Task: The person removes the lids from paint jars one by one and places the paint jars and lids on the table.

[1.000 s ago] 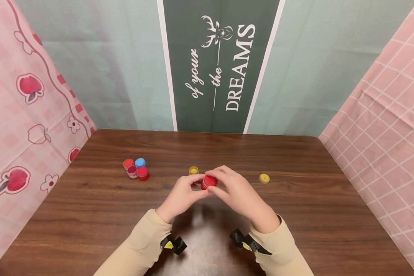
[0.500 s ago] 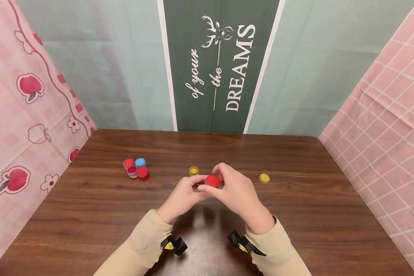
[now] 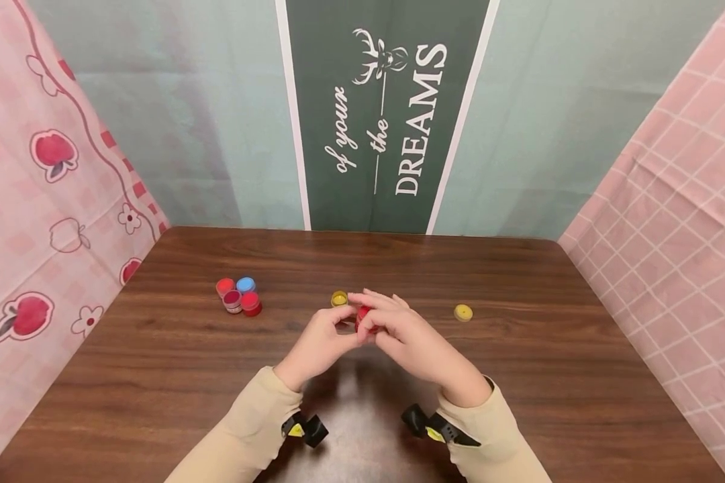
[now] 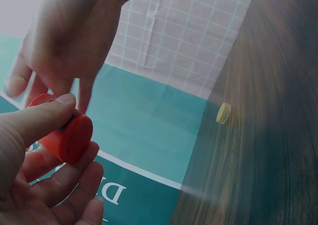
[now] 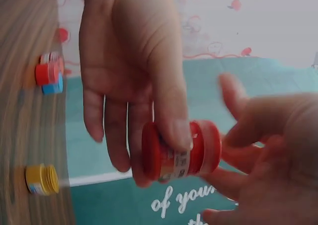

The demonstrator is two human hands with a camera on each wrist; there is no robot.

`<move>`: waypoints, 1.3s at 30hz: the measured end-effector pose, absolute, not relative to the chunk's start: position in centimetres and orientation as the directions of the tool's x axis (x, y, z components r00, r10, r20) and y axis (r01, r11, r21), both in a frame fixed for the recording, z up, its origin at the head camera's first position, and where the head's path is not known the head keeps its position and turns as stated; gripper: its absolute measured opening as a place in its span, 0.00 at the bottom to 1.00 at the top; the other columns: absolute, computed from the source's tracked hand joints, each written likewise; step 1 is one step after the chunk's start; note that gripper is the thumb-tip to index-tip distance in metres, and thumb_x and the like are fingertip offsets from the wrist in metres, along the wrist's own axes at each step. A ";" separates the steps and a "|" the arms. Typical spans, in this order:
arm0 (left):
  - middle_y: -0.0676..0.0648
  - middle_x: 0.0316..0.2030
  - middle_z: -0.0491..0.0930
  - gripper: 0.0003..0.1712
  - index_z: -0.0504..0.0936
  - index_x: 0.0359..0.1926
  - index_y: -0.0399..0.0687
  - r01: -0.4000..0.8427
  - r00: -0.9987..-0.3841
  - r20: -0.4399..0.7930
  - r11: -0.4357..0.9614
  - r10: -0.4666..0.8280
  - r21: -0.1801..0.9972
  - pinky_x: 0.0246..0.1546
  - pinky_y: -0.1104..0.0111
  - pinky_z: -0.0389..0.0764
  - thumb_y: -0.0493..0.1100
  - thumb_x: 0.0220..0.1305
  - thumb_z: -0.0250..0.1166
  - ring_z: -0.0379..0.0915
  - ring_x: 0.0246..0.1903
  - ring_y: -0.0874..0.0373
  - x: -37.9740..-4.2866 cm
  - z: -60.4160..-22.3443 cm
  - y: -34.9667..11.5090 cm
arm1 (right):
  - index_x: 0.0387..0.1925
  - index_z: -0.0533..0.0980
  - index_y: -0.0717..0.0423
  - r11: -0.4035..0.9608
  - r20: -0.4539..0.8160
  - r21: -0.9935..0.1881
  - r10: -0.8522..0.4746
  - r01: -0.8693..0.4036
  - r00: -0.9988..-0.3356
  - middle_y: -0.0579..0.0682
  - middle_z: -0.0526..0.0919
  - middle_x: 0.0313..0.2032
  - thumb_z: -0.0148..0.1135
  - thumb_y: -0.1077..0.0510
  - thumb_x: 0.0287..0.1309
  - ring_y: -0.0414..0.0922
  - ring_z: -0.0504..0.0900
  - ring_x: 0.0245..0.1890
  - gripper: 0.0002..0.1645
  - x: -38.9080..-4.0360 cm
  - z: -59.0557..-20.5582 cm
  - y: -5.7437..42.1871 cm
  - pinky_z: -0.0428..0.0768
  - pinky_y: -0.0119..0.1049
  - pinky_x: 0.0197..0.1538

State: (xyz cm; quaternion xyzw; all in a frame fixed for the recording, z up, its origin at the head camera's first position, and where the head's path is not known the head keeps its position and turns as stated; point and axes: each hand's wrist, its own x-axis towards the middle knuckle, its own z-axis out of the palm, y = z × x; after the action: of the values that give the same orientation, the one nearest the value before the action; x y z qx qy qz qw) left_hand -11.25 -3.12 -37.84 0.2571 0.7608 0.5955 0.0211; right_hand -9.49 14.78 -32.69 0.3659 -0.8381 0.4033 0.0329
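A small red paint jar (image 5: 176, 155) is held up on its side between the hands, its lid end toward the right. My left hand (image 3: 320, 342) grips the jar's body, thumb pressed along the printed label. My right hand (image 3: 413, 335) is around the lid end with loosely bent fingers; in the right wrist view these fingers are blurred and one stands off the jar. Behind the left hand a yellow jar (image 3: 339, 299) stands uncapped, its threaded neck showing in the right wrist view. A round yellow lid (image 3: 462, 312) lies on the table to the right.
Several small jars stand close together at the left on the brown wooden table (image 3: 411, 258): a blue jar (image 3: 246, 285), a dark red jar (image 3: 232, 302) and brighter red ones. Cloth hangings (image 3: 205, 134) surround the table's back and sides.
The left hand keeps its grip on the red jar. My right hand first turned toward the body around the lid, then swung back with its fingers loosened and spread over the jar.
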 end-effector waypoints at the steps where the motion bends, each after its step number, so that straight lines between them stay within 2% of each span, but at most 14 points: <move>1: 0.48 0.38 0.82 0.16 0.82 0.44 0.41 0.371 -0.865 0.278 0.159 0.417 0.915 0.44 0.62 0.78 0.41 0.53 0.70 0.78 0.38 0.57 -11.3 -37.8 -3.1 | 0.32 0.77 0.50 0.398 0.353 -0.672 -0.569 -0.624 -0.743 0.50 0.69 0.62 0.52 0.71 0.57 0.49 0.59 0.66 0.13 -9.5 -32.6 14.7 0.52 0.59 0.64; 4: 0.49 0.39 0.82 0.18 0.81 0.47 0.41 0.368 -0.866 0.274 0.163 0.418 0.915 0.44 0.64 0.78 0.41 0.54 0.70 0.77 0.38 0.58 -11.2 -37.9 -3.2 | 0.43 0.76 0.52 0.460 0.372 -0.664 -0.481 -0.590 -0.794 0.48 0.66 0.63 0.60 0.59 0.59 0.46 0.59 0.66 0.09 -9.3 -32.6 14.4 0.58 0.54 0.64; 6: 0.48 0.39 0.82 0.19 0.81 0.48 0.41 0.348 -0.870 0.255 0.160 0.423 0.924 0.44 0.65 0.78 0.41 0.54 0.70 0.78 0.38 0.59 -11.1 -37.9 -3.2 | 0.48 0.73 0.53 0.564 0.384 -0.616 -0.394 -0.550 -0.835 0.47 0.71 0.57 0.66 0.50 0.54 0.43 0.69 0.58 0.22 -9.3 -32.8 14.2 0.71 0.45 0.56; 8: 0.48 0.40 0.82 0.19 0.81 0.48 0.41 0.321 -0.872 0.230 0.151 0.432 0.935 0.42 0.68 0.78 0.41 0.54 0.70 0.79 0.38 0.60 -11.0 -37.8 -3.2 | 0.48 0.72 0.53 0.680 0.366 -0.560 -0.309 -0.473 -0.878 0.45 0.76 0.43 0.69 0.42 0.48 0.41 0.76 0.41 0.30 -9.2 -32.8 13.9 0.77 0.39 0.42; 11: 0.47 0.40 0.82 0.18 0.81 0.47 0.40 0.308 -0.869 0.213 0.152 0.446 0.939 0.43 0.67 0.78 0.39 0.54 0.70 0.78 0.38 0.60 -10.5 -36.9 -3.1 | 0.38 0.72 0.51 0.801 0.314 -0.492 -0.201 -0.341 -0.928 0.42 0.72 0.25 0.68 0.34 0.43 0.39 0.71 0.20 0.30 -8.9 -32.8 13.6 0.70 0.35 0.23; 14: 0.49 0.39 0.82 0.17 0.82 0.46 0.42 0.344 -0.856 0.237 0.163 0.459 0.925 0.44 0.65 0.78 0.39 0.53 0.70 0.76 0.39 0.60 -10.5 -37.0 -3.0 | 0.31 0.72 0.50 0.856 0.293 -0.435 -0.159 -0.280 -0.943 0.40 0.68 0.17 0.68 0.33 0.42 0.38 0.65 0.13 0.28 -8.8 -32.7 13.4 0.65 0.33 0.18; 19: 0.51 0.41 0.82 0.19 0.82 0.47 0.44 0.370 -0.856 0.254 0.190 0.451 0.909 0.45 0.63 0.77 0.40 0.52 0.71 0.76 0.40 0.60 -11.1 -38.1 -3.1 | 0.32 0.74 0.52 0.849 0.283 -0.409 -0.229 -0.334 -0.931 0.39 0.72 0.20 0.70 0.42 0.47 0.37 0.68 0.17 0.20 -8.8 -32.7 13.5 0.69 0.33 0.21; 23: 0.47 0.42 0.82 0.21 0.81 0.48 0.41 0.357 -0.869 0.246 0.201 0.429 0.912 0.45 0.61 0.78 0.41 0.52 0.71 0.77 0.40 0.58 -11.2 -38.3 -3.3 | 0.36 0.76 0.52 0.756 0.293 -0.437 -0.392 -0.487 -0.872 0.43 0.80 0.35 0.69 0.56 0.51 0.40 0.77 0.34 0.12 -8.9 -32.7 14.0 0.78 0.37 0.39; 25: 0.48 0.41 0.82 0.20 0.82 0.47 0.42 0.344 -0.873 0.237 0.192 0.427 0.919 0.44 0.62 0.79 0.41 0.52 0.71 0.78 0.39 0.58 -11.3 -38.3 -3.3 | 0.34 0.76 0.52 0.668 0.313 -0.478 -0.477 -0.570 -0.821 0.47 0.80 0.44 0.65 0.65 0.53 0.44 0.77 0.47 0.08 -8.9 -32.6 14.4 0.74 0.42 0.52; 28: 0.49 0.39 0.82 0.18 0.82 0.46 0.42 0.342 -0.866 0.242 0.167 0.437 0.925 0.44 0.64 0.79 0.41 0.52 0.71 0.78 0.38 0.58 -11.4 -38.1 -3.4 | 0.32 0.76 0.52 0.528 0.341 -0.565 -0.551 -0.634 -0.762 0.52 0.74 0.57 0.58 0.71 0.53 0.51 0.65 0.63 0.11 -9.0 -32.5 14.7 0.60 0.52 0.63; 31: 0.48 0.41 0.82 0.18 0.81 0.47 0.41 0.358 -0.865 0.257 0.171 0.431 0.918 0.44 0.63 0.78 0.39 0.54 0.70 0.78 0.40 0.58 -11.4 -37.8 -3.4 | 0.43 0.76 0.53 0.513 0.365 -0.596 -0.512 -0.618 -0.778 0.53 0.60 0.67 0.63 0.62 0.55 0.54 0.50 0.69 0.12 -9.1 -32.5 14.7 0.48 0.61 0.64; 34: 0.44 0.43 0.81 0.20 0.80 0.50 0.37 0.368 -0.862 0.263 0.178 0.433 0.913 0.45 0.61 0.78 0.37 0.55 0.68 0.78 0.41 0.56 -11.3 -37.7 -3.4 | 0.62 0.66 0.53 0.638 0.348 -0.553 -0.408 -0.536 -0.844 0.53 0.47 0.71 0.68 0.44 0.50 0.55 0.41 0.70 0.40 -9.2 -32.8 14.2 0.44 0.64 0.63; 36: 0.43 0.45 0.81 0.21 0.79 0.51 0.36 0.356 -0.864 0.248 0.183 0.437 0.916 0.44 0.63 0.78 0.37 0.56 0.68 0.78 0.41 0.55 -11.2 -37.7 -3.4 | 0.66 0.62 0.53 0.737 0.333 -0.484 -0.343 -0.471 -0.878 0.56 0.50 0.70 0.68 0.35 0.45 0.58 0.47 0.69 0.50 -9.3 -33.0 13.9 0.47 0.64 0.63; 39: 0.44 0.44 0.81 0.21 0.79 0.50 0.37 0.335 -0.862 0.230 0.168 0.451 0.927 0.44 0.66 0.78 0.38 0.55 0.68 0.79 0.41 0.56 -11.1 -37.7 -3.3 | 0.57 0.70 0.54 0.828 0.313 -0.410 -0.266 -0.383 -0.912 0.54 0.72 0.55 0.67 0.31 0.42 0.51 0.72 0.53 0.46 -9.3 -33.2 13.6 0.69 0.50 0.54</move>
State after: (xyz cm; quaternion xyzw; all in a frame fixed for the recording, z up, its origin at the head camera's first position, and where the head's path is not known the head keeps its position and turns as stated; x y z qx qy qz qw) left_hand -11.12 -3.29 -37.74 0.2579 0.7626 0.5913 0.0492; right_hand -9.29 13.61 -33.22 0.1712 -0.9481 0.2384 0.1222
